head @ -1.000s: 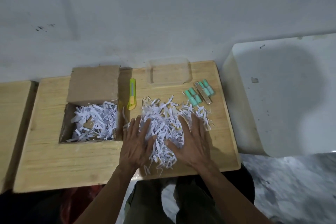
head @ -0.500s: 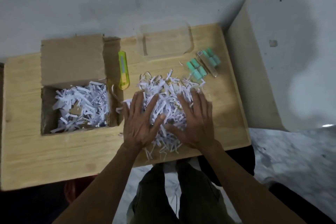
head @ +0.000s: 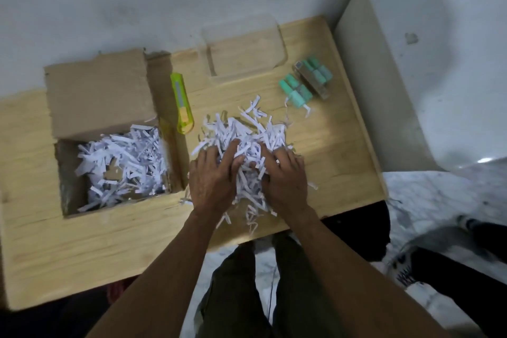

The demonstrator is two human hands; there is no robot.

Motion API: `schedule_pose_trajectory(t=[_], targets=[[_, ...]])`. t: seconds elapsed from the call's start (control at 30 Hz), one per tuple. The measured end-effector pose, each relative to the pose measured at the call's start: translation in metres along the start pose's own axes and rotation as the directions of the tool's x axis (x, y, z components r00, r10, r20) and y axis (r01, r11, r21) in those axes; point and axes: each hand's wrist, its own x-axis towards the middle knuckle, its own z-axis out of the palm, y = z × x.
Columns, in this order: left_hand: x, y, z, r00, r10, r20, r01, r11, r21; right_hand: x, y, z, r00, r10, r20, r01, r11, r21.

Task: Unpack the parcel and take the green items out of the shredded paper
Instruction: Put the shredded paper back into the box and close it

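- While both hands, left hand (head: 212, 175) and right hand (head: 285, 175), curl into the shredded paper (head: 247, 134) on the table (head: 337, 145), gripping strips.
- Green items (head: 295, 90) lie well beyond, near the open box (head: 109, 129).

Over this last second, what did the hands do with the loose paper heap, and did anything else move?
Both the left hand and right hand went from lying flat on the shredded paper pile to curling in, gathering it inward. The green items, utility knife and cardboard box stayed put.
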Motion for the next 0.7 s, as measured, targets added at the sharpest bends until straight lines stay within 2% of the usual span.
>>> schedule_pose_trajectory(t=[0.1,0.3,0.4,0.53,0.7], targets=[[0.006,-0.002,-0.006,1.0,0.022,-0.017,-0.023,0.998,-0.062,0.002,-0.008,-0.006,0.998,0.051,-0.023,-0.049,0.994,0.102],[0.012,0.003,-0.028,0.999,-0.049,-0.011,0.046,0.983,-0.177,0.004,-0.031,-0.03,0.968,0.241,-0.068,-0.203,0.913,0.353],[0.015,0.007,-0.048,0.994,-0.112,-0.018,0.104,0.96,-0.259,0.006,-0.044,-0.051,0.94,0.33,-0.079,-0.273,0.873,0.405],[0.025,0.017,-0.081,0.99,-0.138,-0.02,0.122,0.928,-0.352,0.006,-0.056,-0.08,0.918,0.38,-0.109,-0.295,0.842,0.451],[0.036,0.035,-0.107,0.996,-0.079,0.044,0.09,0.899,-0.428,0.006,-0.062,-0.106,0.875,0.45,-0.177,-0.311,0.804,0.507]])
